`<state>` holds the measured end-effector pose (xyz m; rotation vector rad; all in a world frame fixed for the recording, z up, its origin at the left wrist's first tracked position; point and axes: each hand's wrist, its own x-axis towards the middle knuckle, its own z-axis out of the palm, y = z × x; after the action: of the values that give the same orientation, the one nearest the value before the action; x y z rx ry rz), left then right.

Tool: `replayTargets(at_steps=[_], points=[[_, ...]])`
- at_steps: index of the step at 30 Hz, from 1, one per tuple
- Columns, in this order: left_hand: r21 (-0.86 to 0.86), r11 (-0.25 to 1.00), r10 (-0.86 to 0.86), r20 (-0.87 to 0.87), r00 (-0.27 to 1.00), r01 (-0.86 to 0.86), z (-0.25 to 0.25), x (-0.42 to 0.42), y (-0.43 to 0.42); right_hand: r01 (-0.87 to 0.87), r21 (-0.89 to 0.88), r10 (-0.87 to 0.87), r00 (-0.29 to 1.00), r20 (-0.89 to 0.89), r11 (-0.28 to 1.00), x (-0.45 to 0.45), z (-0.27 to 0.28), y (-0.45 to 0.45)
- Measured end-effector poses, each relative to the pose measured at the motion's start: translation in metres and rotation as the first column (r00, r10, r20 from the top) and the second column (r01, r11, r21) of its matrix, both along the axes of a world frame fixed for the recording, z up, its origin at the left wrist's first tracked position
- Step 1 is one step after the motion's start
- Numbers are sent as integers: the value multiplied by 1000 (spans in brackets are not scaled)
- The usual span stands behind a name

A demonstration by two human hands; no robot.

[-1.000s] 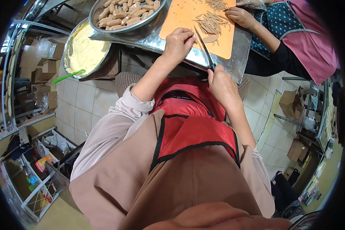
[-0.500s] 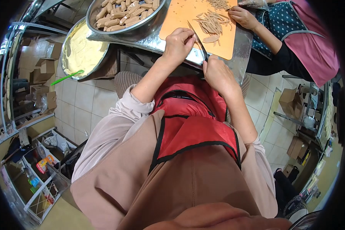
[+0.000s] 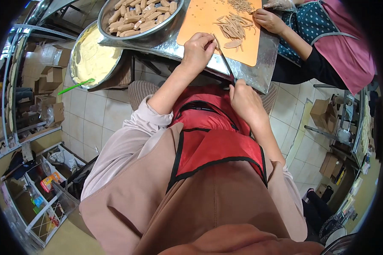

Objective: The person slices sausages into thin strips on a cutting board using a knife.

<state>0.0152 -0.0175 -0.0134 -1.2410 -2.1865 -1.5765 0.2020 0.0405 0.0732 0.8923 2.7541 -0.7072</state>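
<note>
My right hand (image 3: 247, 100) grips the dark handle of a knife (image 3: 226, 63), whose blade points away from me across the near edge of an orange cutting board (image 3: 247, 54). My left hand (image 3: 197, 52) is closed in a pinch at the board's near left edge, its fingertips beside the blade's tip. What those fingers hold is mostly hidden; a bit of tan shows there. Beyond the knife lies a pile of thin tan sausage strips (image 3: 233, 27), with one flat slice (image 3: 232, 43) nearer me.
A metal bowl of whole sausages (image 3: 151, 29) stands at the table's left. Below it sits a bowl of pale yellow cream (image 3: 95, 55) with a green-handled utensil (image 3: 76, 86). A co-worker's hand (image 3: 270, 20) is at the board's right, near small chopped bits (image 3: 241, 5). The metal table (image 3: 266, 63) ends close to me.
My right hand has drawn the knife back toward me and down, so less of the blade lies over the board. My left hand has stayed almost where it was.
</note>
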Motion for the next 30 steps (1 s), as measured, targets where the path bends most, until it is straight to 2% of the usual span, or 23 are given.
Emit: replayTargets(at_steps=[6, 11, 20, 30], points=[[-33, 999, -10, 35, 999, 11, 4, 1, 1, 17, 37, -17, 1000, -4, 999, -1, 2, 7], [-33, 999, -9, -16, 1000, 8, 7, 1, -2, 20, 61, -17, 999, -50, 998, -8, 3, 7], [-30, 999, -18, 48, 999, 19, 10, 4, -3, -53, 74, 54, 999, -5, 996, -14, 13, 11], [-21, 1000, -17, 66, 998, 18, 5, 1, -2, -52, 14, 52, 999, -11, 999, -31, 1, 17]])
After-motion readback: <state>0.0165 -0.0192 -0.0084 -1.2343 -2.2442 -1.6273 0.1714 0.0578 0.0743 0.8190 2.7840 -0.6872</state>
